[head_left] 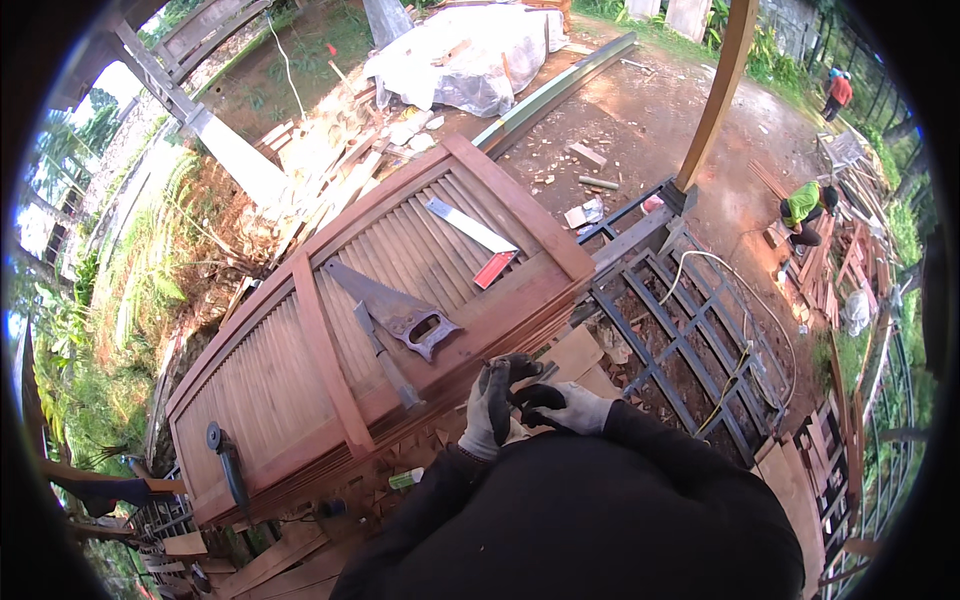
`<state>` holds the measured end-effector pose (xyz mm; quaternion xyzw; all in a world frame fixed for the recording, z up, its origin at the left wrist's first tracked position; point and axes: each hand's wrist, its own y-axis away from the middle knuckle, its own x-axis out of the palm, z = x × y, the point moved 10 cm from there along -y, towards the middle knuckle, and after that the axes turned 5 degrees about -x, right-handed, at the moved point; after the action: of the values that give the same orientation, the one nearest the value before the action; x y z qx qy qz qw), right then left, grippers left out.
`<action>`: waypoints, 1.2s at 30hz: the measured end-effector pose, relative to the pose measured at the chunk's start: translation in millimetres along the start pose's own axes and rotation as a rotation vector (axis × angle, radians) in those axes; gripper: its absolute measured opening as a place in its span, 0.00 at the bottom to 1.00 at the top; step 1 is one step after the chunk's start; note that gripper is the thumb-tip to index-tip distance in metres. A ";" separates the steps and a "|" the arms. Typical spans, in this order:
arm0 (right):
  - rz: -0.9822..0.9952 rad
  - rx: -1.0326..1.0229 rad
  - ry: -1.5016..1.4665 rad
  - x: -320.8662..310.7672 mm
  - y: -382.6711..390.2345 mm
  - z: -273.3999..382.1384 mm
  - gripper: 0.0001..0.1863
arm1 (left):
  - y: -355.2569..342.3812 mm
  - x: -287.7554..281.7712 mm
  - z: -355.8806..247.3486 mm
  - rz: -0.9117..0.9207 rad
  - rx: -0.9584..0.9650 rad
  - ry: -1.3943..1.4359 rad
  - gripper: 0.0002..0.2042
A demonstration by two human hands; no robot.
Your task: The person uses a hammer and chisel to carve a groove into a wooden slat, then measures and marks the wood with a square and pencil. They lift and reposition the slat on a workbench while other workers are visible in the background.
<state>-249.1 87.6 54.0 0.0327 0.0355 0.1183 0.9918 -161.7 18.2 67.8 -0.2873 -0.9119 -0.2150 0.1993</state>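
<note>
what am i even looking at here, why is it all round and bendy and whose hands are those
The single picture comes from a wide fisheye camera on a person's head, looking down, which bends straight edges. The two hands are the wearer's: the grey-gloved left hand and grey-gloved right hand meet over a small dark object, too small to identify. Before them lies a stack of brown wooden louvred door panels, carrying a rusty hand saw, a hammer, a silver-and-red level and a black angle grinder.
</note>
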 end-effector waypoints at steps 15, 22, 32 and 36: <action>-0.297 0.218 -0.113 -83.7 147.7 -73.4 0.15 | -10.1 151.4 136.0 0.437 -0.303 -0.155 0.20; -0.494 0.428 0.248 -131.0 267.5 -169.7 0.14 | 10.5 109.7 216.6 0.533 -0.322 -0.893 0.20; -0.551 1.087 0.255 -134.2 439.7 -342.8 0.08 | -17.6 63.2 168.0 0.266 -0.284 -1.052 0.18; -0.413 1.210 0.506 -128.6 492.8 -423.2 0.14 | -65.8 68.9 81.9 0.131 -0.080 -0.902 0.13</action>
<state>-521.3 559.0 -323.1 0.5448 0.3312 -0.1100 0.7625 -273.6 41.1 15.3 -0.4168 -0.8784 -0.0902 -0.2160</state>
